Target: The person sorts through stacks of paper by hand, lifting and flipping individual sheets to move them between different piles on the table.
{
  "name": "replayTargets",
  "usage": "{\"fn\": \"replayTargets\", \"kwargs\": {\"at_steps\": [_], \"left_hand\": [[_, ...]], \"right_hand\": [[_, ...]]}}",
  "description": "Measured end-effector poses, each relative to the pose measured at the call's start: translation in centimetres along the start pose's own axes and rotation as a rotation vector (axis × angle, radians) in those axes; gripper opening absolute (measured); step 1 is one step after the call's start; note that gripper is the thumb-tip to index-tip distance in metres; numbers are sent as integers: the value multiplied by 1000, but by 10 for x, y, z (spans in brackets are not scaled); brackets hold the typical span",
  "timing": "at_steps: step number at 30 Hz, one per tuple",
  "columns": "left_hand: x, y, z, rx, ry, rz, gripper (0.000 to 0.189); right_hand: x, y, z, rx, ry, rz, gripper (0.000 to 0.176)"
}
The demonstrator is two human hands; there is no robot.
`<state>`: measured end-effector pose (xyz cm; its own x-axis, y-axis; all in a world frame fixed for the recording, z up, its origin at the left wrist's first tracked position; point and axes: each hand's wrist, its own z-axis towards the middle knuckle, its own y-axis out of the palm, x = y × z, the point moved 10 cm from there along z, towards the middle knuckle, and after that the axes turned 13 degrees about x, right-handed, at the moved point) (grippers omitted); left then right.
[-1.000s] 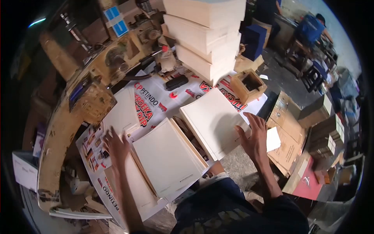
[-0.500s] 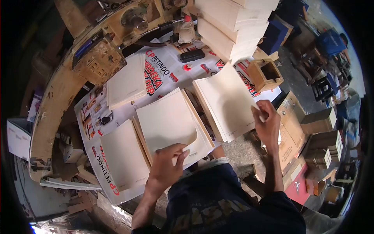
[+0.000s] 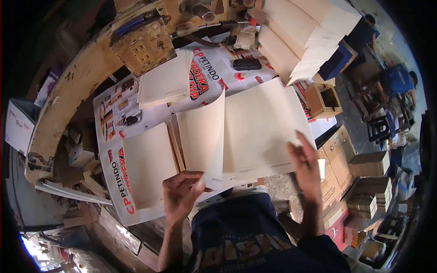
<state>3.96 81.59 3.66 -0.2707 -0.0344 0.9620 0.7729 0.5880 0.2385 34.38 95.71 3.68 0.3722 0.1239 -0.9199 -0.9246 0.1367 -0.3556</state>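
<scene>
My left hand point(image 3: 183, 190) pinches the lower edge of a cream paper sheet point(image 3: 203, 136), which curls up off the middle pile. To its right lies a broad spread of cream paper point(image 3: 264, 129) with small print along the bottom edge. Beside that spread's right edge is my right hand point(image 3: 305, 164), its fingers apart and slightly blurred, holding nothing visible. Left of the curled sheet rests another pile of paper point(image 3: 149, 166). A further paper stack point(image 3: 165, 84) sits behind it on the printed banner point(image 3: 114, 157) that covers the table.
A tall stack of paper blocks point(image 3: 302, 38) stands at the back right, near an open wooden box point(image 3: 323, 100). A black case point(image 3: 247, 64) lies on the banner. The machine's wooden box point(image 3: 144, 45) overhangs the back left. Cardboard boxes point(image 3: 364, 195) fill the right floor.
The middle sheet has been lifted and curled up by my left hand. Paper now spans the gap between the middle and right piles. My right hand has come off the right pile's corner and opened.
</scene>
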Motion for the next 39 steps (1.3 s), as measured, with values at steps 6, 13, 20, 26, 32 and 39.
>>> {"fn": "replayTargets", "kwargs": {"at_steps": [6, 13, 20, 26, 32, 39], "left_hand": [[44, -31, -14, -175, 427, 1345, 59], [33, -83, -13, -153, 372, 988, 21], [26, -162, -9, 330, 157, 671, 18], [30, -219, -31, 607, 276, -39, 19], [34, -238, -24, 702, 134, 681, 46], [69, -203, -20, 555, 177, 1033, 42]], "right_hand": [[-12, 86, -42, -313, 197, 444, 40], [-11, 93, -42, -201, 248, 344, 48], [-27, 109, -42, -289, 211, 449, 46], [-65, 128, -72, -289, 156, 455, 59], [-93, 234, -143, -697, -25, 500, 59], [-103, 271, -176, -805, 15, 861, 66]]}}
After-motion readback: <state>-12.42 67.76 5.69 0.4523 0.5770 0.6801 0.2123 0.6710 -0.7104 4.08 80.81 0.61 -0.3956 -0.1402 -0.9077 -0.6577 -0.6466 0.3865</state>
